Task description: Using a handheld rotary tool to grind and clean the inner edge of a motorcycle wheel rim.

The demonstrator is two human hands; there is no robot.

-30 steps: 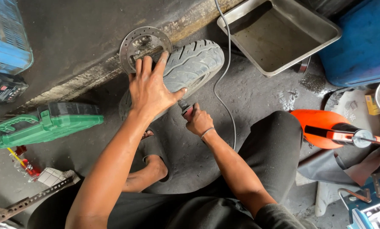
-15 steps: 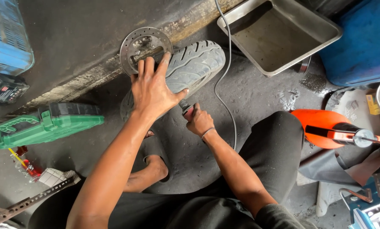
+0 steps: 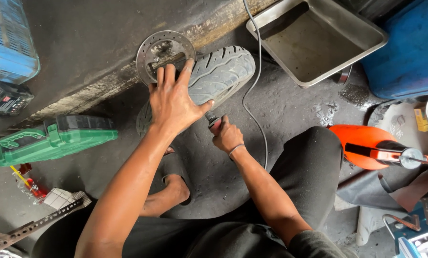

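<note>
A small grey scooter tyre (image 3: 221,71) stands on the dirty concrete floor, with a perforated metal brake disc (image 3: 160,51) at its left side. My left hand (image 3: 176,100) lies flat on top of the tyre, fingers spread and reaching up to the disc. Just below the tyre my right hand (image 3: 227,135) is closed around a small dark tool with a red tip (image 3: 214,120), pointed at the tyre's near side. A thin grey cable (image 3: 257,95) runs from the top edge down past my right hand. What the tool's tip touches is hidden.
An empty metal tray (image 3: 319,43) lies top right beside a blue container (image 3: 410,52). An orange oil can (image 3: 367,143) sits at right. A green tool case (image 3: 56,138) and blue crate (image 3: 8,43) are at left. My sandalled foot (image 3: 173,188) rests below the tyre.
</note>
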